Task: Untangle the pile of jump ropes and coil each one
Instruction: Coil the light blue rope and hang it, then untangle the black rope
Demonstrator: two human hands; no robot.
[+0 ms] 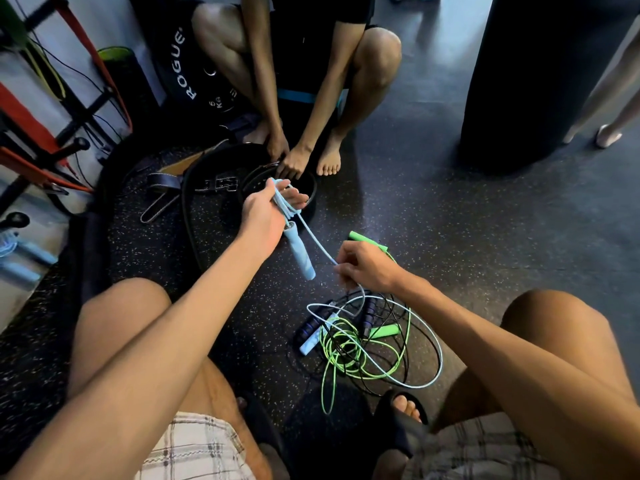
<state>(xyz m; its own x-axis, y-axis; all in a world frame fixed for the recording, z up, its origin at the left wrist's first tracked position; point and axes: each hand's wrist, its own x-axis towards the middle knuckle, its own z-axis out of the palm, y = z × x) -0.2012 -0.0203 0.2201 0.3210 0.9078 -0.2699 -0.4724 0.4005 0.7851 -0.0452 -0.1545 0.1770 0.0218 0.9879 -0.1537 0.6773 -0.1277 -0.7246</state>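
Left hand [265, 211] is raised over the speckled black rubber floor [433, 216], gripping wound loops of the light blue plastic jump rope [313, 233] with one blue handle hanging below, right hand [363, 266] pinches that cord, above the tangled green, black and blue rope pile [360, 337].

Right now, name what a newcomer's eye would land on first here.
The light blue jump rope stretched between the left hand, which holds its handle and loops at centre, and the right hand. Below lies the tangled pile of green, black and blue ropes on the speckled floor.
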